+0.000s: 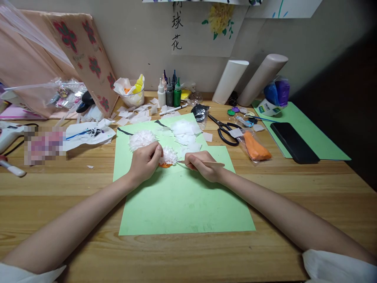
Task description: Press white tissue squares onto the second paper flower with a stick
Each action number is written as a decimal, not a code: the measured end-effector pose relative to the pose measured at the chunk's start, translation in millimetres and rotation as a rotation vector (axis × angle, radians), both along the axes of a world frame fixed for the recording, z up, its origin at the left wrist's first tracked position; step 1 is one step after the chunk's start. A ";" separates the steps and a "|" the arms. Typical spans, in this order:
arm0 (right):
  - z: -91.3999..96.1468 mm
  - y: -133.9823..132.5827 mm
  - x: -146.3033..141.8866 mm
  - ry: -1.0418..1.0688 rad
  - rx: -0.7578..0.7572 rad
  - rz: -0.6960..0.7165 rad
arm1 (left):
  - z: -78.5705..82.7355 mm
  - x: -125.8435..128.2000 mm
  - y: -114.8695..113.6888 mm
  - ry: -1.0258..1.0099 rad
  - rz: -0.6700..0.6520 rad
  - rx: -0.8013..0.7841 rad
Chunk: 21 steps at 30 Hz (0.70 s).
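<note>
My left hand [146, 160] is closed, with thumb and fingers pressed together at the left edge of a small white paper flower [169, 155]. What it pinches is hidden. My right hand [203, 164] grips a thin wooden stick [216, 164], whose narrow tip touches or nearly touches the flower's right side. Orange clay [165, 165] shows along the flower's lower edge. Behind my left hand lies a fuller white paper flower [143, 138] with a dark stem. White paper pieces [186, 131] lie to its right. All this rests on a light green sheet [176, 208].
Black scissors [226, 131] and bagged orange clay [255, 146] lie right of the sheet. A black phone [294, 142] sits farther right. Paint bottles [177, 93], a plastic cup [131, 94] and paper scraps [137, 115] stand or lie behind. A glue gun [11, 135] is at left.
</note>
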State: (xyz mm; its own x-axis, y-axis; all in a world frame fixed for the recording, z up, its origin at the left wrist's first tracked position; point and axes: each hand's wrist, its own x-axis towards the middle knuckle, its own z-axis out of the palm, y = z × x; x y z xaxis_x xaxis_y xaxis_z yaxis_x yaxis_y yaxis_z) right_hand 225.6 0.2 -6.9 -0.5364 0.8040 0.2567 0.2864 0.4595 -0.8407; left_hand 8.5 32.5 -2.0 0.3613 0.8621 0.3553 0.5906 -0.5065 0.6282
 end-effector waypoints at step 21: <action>4.5 5.9 -3.2 -0.211 -0.055 0.090 | -0.8 -0.1 -0.1 -0.017 -0.019 0.000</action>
